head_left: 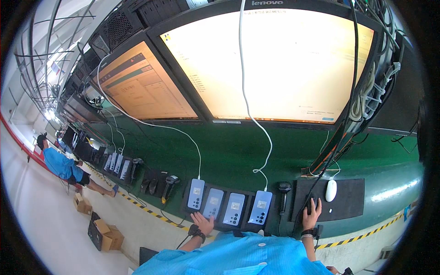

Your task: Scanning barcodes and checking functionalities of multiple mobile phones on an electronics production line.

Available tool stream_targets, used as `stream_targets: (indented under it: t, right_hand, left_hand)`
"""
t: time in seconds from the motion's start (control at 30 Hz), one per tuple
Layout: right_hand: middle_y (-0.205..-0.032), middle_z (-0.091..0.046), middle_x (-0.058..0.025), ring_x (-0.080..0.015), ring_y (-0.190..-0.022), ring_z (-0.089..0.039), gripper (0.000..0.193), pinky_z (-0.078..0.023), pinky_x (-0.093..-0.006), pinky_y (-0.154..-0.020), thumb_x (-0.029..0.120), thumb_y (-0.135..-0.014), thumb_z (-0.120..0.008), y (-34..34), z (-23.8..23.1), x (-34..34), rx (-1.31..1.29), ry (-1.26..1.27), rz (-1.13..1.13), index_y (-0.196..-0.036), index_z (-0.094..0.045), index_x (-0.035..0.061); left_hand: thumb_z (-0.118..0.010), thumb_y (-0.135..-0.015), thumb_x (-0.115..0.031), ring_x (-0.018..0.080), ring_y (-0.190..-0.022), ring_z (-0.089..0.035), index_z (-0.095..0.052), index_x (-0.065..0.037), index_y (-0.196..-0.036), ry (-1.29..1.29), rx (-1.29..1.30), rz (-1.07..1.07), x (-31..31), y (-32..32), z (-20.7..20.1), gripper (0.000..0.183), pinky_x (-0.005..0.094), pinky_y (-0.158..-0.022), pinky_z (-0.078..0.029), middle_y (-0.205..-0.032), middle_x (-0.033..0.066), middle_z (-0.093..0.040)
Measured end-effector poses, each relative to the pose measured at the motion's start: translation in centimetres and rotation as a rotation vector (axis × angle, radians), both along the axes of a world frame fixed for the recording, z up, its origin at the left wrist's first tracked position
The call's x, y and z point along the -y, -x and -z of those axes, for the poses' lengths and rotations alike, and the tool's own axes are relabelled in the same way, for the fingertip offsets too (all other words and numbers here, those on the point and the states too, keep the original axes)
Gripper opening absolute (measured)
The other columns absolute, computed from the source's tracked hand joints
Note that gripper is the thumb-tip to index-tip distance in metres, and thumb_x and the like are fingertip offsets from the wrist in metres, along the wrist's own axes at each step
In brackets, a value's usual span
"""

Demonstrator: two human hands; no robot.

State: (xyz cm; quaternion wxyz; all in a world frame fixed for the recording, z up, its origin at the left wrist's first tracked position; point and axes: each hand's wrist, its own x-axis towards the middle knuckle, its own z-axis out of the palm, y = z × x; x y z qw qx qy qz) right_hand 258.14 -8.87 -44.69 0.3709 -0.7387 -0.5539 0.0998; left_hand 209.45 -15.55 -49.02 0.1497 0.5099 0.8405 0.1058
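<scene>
Four light-blue phones lie backs up on a black holder (245, 195): a first phone (196, 194), a second phone (213, 203), a third phone (234, 209) and a fourth phone (260, 207). White cables plug into the first and fourth phones. At the second phone's near end is my left hand (202, 223), fingers spread, holding nothing. My right hand (312, 214) is curved over a black mouse (310, 197), mostly hidden under the fingers, on a dark mat (350, 199). To its right sits a white mouse (331, 190).
A large lit monitor (275, 64) and a second monitor (142, 82) stand behind the green bench (220, 151). Barcode scanners (284, 197) (170, 185) flank the phones. Hanging cables (355, 68) cross the right side. Cardboard boxes (110, 236) and another person (62, 162) are at left.
</scene>
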Motion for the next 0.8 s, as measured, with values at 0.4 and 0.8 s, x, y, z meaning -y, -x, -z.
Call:
stream_targets:
  t: [0.4,0.8]
  right_hand:
    - [-0.145,-0.035,-0.0202,-0.0407,-0.132,-0.033,0.054,-0.026,-0.0480,-0.110,0.002,-0.076,-0.064,-0.07,-0.14,-0.14,0.003,0.002,-0.020,-0.129,-0.056,0.0106]
    - [-0.146,-0.034,-0.0197,-0.0402,-0.133,-0.032,0.055,-0.026,-0.0485,-0.110,0.002,-0.075,-0.063,-0.13,-0.26,-0.09,-0.007,0.016,-0.027,-0.129,-0.055,0.0105]
  left_hand:
    - [-0.050,-0.089,-0.050,0.0567,-0.136,0.002,-0.015,0.024,-0.134,-0.016,0.021,-0.014,-0.07,-0.25,-0.47,0.094,0.0597,-0.112,-0.003,-0.142,0.0433,-0.013]
    - [-0.051,-0.089,-0.050,0.0562,-0.136,0.000,-0.016,0.024,-0.134,-0.039,0.008,-0.012,-0.07,-0.23,-0.35,0.093,0.0592,-0.112,-0.004,-0.142,0.0427,-0.014]
